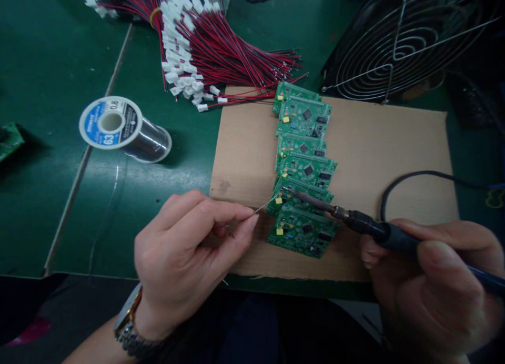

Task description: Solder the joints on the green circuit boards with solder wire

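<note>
My left hand [189, 253] is closed in a pinch on a thin solder wire [265, 204], whose free end points at a yellow part on a green circuit board [295, 195]. My right hand [430, 280] is wrapped round the dark handle of a soldering iron [355, 220]. The iron's tip rests on the same board, close to the wire's end. Several green circuit boards [303, 164] lie overlapped in a column on a sheet of brown cardboard [386, 159]. A watch sits on my left wrist.
A spool of solder wire [122, 128] lies on its side on the green mat [51, 64] to the left. Bundles of red-and-black leads with white connectors [209, 43] lie at the back. A wire-guarded fan [406, 38] stands at the back right. The iron's black cord [414, 175] loops over the cardboard.
</note>
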Demonstrator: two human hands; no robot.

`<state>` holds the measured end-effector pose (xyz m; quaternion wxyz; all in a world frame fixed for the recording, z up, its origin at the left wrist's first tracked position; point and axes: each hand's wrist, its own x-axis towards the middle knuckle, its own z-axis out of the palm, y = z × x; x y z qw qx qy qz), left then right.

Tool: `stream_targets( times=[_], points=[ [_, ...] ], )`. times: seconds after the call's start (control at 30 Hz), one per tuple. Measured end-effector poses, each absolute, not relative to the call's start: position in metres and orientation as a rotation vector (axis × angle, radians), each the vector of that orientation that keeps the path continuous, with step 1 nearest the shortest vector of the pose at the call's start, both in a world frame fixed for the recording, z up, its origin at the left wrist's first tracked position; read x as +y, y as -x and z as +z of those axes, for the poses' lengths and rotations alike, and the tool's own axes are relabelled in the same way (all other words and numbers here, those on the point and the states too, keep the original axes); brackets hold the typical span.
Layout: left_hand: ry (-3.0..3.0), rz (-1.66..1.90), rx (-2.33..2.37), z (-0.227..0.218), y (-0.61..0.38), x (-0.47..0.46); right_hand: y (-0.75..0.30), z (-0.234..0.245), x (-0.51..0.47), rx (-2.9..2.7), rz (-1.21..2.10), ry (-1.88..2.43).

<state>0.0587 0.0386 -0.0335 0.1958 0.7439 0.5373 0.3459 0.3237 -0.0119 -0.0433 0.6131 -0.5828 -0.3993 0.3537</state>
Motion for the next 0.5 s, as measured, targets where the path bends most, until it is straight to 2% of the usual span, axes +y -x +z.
stream_targets(
  times=[0.5],
  points=[
    [-1.888, 0.957, 1.563, -0.021, -0.048, 0.035, -0.331, -0.032, -0.005, -0.826, 0.828, 1.328]
  ],
)
